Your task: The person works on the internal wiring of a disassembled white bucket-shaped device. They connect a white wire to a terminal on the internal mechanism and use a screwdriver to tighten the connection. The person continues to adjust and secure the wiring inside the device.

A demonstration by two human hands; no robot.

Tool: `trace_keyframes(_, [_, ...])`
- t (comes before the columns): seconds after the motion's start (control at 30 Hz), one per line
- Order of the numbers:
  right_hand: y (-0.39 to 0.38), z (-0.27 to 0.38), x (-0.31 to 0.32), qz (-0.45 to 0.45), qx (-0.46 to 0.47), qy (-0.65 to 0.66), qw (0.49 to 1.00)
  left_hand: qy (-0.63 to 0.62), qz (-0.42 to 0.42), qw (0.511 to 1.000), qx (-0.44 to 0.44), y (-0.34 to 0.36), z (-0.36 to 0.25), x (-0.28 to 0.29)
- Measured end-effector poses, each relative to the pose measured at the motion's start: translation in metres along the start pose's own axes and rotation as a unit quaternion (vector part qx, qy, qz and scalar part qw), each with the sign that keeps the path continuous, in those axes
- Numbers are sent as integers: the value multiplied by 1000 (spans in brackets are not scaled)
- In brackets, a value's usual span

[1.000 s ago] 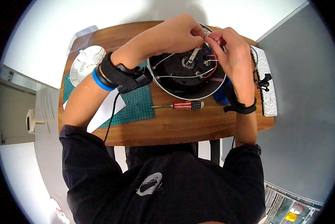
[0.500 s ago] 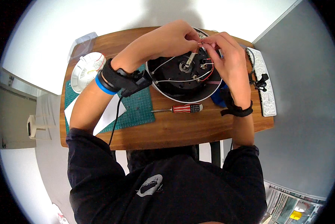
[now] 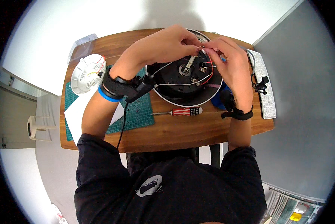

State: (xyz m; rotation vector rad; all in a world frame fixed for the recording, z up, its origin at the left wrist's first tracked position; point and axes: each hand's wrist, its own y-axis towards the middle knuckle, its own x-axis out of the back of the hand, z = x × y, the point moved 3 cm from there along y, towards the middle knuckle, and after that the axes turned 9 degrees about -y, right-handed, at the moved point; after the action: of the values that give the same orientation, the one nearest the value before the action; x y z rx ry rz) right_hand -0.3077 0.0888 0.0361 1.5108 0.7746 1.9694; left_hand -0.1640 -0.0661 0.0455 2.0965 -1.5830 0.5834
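My left hand [image 3: 169, 44] and my right hand [image 3: 229, 63] meet over the back of a round, white-rimmed black appliance housing [image 3: 175, 91], fingertips pinched together on a thin wire end [image 3: 202, 48]. Their fingers partly hide what is held there. Inside the housing are red and white wires [image 3: 178, 84], round fittings and an upright-looking pale metal strip [image 3: 190, 62] near the centre. A screwdriver [image 3: 186, 111] with a striped, starred handle lies just in front of the housing.
A white perforated plastic cover [image 3: 85, 74] with thin wires, a green cutting mat [image 3: 141, 115], white paper [image 3: 74, 119] and a clear tray [image 3: 81, 48] are at left. A blue object [image 3: 218, 100] sits under my right forearm; a white keyboard [image 3: 268, 104] and black clamp [image 3: 262, 86] are at right.
Both hands appear somewhat lower in the view, along with the table, and my left forearm is shifted rightward. The fingertips stay pinched together over the housing.
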Motion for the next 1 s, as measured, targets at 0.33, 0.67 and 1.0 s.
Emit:
trace_keyframes(0.33, [9, 12, -1, 18, -56, 20, 998, -27, -13, 999, -13, -2, 4, -5])
trace_keyframes(0.67, [14, 0, 7, 98, 33, -56, 993, 30, -32, 999, 12, 0, -7, -12])
trace_keyframes(1.0, [20, 0, 8, 96, 90, -48, 990, 38, -40, 998, 8, -2, -4, -16])
